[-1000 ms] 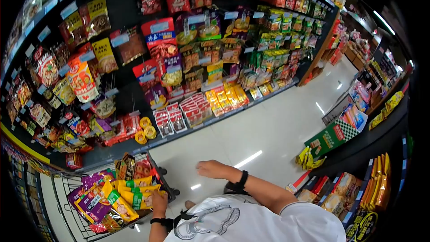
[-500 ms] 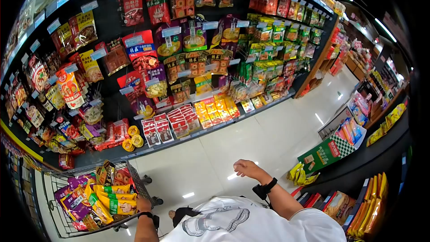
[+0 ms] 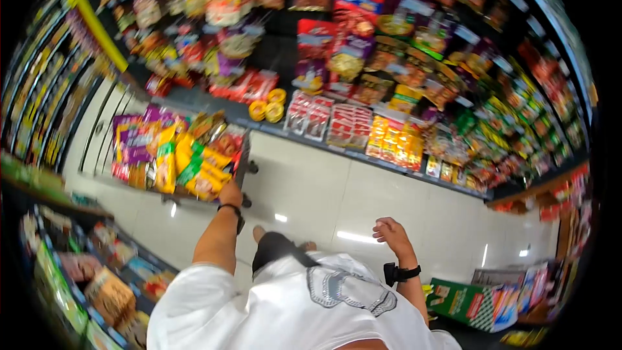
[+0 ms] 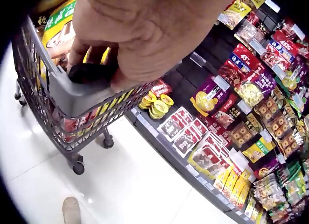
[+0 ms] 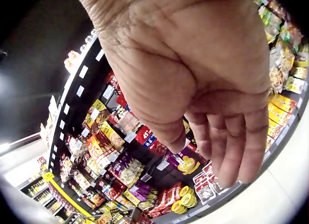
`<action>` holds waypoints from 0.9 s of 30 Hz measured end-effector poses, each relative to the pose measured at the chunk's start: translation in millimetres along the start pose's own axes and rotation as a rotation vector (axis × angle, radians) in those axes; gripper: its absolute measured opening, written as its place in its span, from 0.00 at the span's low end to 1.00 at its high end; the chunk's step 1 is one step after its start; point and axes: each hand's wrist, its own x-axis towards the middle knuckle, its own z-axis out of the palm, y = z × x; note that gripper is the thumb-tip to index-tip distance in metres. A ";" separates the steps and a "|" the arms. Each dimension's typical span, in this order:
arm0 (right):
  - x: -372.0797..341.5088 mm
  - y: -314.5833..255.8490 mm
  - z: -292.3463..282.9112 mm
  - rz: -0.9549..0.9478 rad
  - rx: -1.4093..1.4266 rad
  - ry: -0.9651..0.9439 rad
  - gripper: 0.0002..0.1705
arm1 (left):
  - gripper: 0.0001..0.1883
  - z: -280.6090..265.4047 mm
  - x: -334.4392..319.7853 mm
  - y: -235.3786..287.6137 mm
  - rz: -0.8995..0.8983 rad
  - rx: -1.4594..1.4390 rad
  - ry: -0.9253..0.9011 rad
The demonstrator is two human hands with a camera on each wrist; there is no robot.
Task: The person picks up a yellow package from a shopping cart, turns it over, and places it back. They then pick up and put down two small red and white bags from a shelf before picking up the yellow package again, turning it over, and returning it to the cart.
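On the left, yellow-and-green plastic packets (image 3: 199, 167) heap up in the dark-grey mesh shopping cart (image 4: 72, 98); the left hand (image 3: 230, 193) grips its corner! Over right, the right hand (image 3: 394, 236) hangs above pale shiny floor tiles (image 3: 311, 185); fingers loosely bent.

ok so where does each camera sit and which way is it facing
Head: worn on the head, facing forward and down at the cart and shelves; left hand, right hand and white shirt show.
Left wrist: worn on that wrist, facing past the left hand on the cart's rim toward floor and shelves; a shoe shows below.
Right wrist: worn on that wrist, facing past the right hand toward the shelves.
Shared: both wrist views show the yellow tubs.
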 end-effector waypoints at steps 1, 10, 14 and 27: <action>6.0 4.2 -2.1 -0.003 0.001 -0.014 0.19 | 0.20 -13.8 -14.3 4.5 0.067 0.041 0.029; 10.2 -4.0 17.1 0.063 -0.124 -0.091 0.20 | 0.11 -6.9 -33.7 15.7 -0.035 0.031 0.076; 17.4 -6.8 23.6 0.053 -0.141 -0.132 0.19 | 0.12 -14.6 -48.2 19.7 -0.024 0.037 0.029; -3.0 19.6 12.5 0.086 -0.118 -0.088 0.20 | 0.10 4.8 -72.3 31.1 0.042 0.124 0.087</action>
